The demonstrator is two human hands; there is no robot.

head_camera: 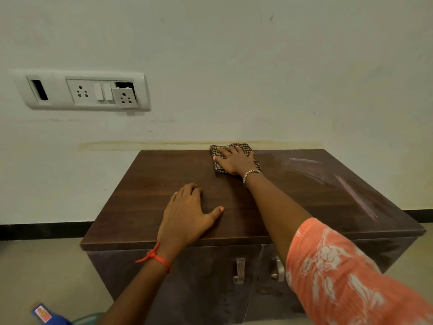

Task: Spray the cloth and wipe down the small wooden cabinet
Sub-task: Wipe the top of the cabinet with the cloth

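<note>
The small dark wooden cabinet (304,184) stands against the wall, its two front doors shut. A folded brown checked cloth (239,147) lies at the back edge of its top, near the middle. My right hand (234,160) presses flat on the cloth with fingers spread. Flat on the cabinet top near its front left rests my left hand (187,212), holding nothing. Pale wipe streaks show on the right part of the top. A blue spray bottle (44,314) lies on the floor at the bottom left, only partly in view.
A white switch and socket panel (82,90) is on the wall at upper left. Two metal handles (239,269) sit on the cabinet doors. Beige floor runs on both sides of the cabinet, with a black skirting strip (42,229) along the wall.
</note>
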